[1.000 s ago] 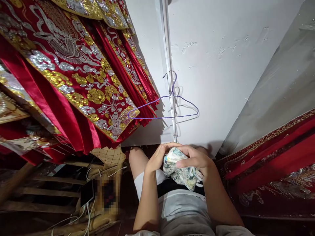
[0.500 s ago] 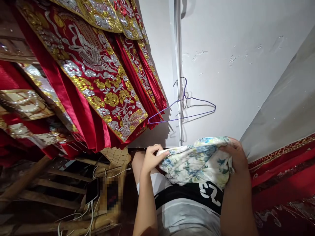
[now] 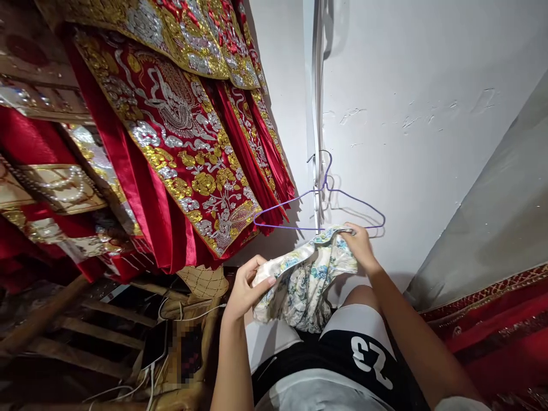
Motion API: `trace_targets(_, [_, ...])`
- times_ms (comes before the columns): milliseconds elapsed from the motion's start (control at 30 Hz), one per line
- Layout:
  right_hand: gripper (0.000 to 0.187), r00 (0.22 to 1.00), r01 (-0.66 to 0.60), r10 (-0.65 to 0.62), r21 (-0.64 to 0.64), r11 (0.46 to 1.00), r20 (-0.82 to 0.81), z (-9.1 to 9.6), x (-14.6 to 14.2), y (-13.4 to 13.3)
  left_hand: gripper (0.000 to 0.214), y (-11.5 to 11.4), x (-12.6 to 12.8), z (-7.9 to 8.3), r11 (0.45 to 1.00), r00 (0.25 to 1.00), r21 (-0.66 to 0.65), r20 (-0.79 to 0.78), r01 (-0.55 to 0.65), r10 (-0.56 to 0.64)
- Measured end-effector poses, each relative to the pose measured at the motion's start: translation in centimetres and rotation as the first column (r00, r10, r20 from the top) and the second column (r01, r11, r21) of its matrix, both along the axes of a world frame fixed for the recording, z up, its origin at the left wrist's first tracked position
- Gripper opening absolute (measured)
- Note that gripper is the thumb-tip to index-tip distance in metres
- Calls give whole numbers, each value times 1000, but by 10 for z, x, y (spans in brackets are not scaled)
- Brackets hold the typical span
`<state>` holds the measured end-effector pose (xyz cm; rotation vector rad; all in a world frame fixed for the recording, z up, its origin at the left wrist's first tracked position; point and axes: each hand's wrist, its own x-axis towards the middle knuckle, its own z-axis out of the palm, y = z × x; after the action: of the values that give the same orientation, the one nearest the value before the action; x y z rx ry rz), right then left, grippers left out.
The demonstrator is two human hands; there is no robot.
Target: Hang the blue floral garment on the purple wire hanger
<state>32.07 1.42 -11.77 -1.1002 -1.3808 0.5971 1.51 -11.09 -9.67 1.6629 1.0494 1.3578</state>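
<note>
Head view: our left hand (image 3: 247, 290) and right hand (image 3: 360, 246) pinch tightly onto wrinkled, soft floral fabric (image 3: 305, 281) near a thin purple hanger (image 3: 326, 184).

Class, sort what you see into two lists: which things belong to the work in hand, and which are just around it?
Work in hand:
- floral cloth, held by left hand and right hand

Just around:
- purple hanger, unheld, role unclear
- red embroidered garment
- phone
</note>
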Motion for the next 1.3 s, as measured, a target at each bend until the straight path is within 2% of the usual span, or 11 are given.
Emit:
trace_targets(100, [16, 995, 77, -82, 72, 994, 57, 8, 33, -16, 26, 18, -8, 12, 992, 910, 128, -407, -24, 75])
trace_targets(233, [19, 974, 113, -135, 125, 986, 184, 30, 64, -31, 24, 48, -12, 29, 986, 776, 151, -630, 74, 39])
trace_targets(300, [20, 962, 137, -165, 138, 981, 218, 38, 70, -37, 18, 58, -12, 40, 983, 795, 172, -604, 63, 54])
trace_targets(433, [21, 962, 130, -154, 116, 985, 228, 47, 70, -44, 12, 71, -11, 72, 914, 922, 400, -324, -71, 213])
trace_targets(600, [20, 988, 2, -10, 48, 999, 152, 43, 51, -50, 14, 90, 5, 99, 877, 794, 462, -479, -134, 374])
trace_targets(800, [11, 970, -154, 154, -16, 988, 188, 27, 32, -62, 42, 98, 43, 92, 915, 772, 389, -547, -109, 325])
trace_targets(900, [39, 986, -64, 64, -3, 998, 155, 31, 42, -69, 42, 98, 47, 88, 887, 753, 442, -538, -131, 379])
trace_targets(1000, [89, 979, 205, -205, 37, 978, 17, 41, 62, -71, 40, 98, 44, 90, 899, 790, 427, -519, -92, 327])
trace_targets(1067, [105, 943, 333, -331, 39, 942, -32, 48, 76, -69, 40, 97, 43, 93, 912, 808, 408, -521, -45, 273])
trace_targets(1133, [96, 947, 322, -322, -13, 947, 1, 56, 87, -68, 40, 97, 42, 96, 914, 790, 404, -551, -31, 270])
trace_targets(1300, [27, 992, 25, 2, -210, 977, 126, 86, 106, -70, 38, 107, 26, 99, 881, 669, 456, -617, -125, 414])
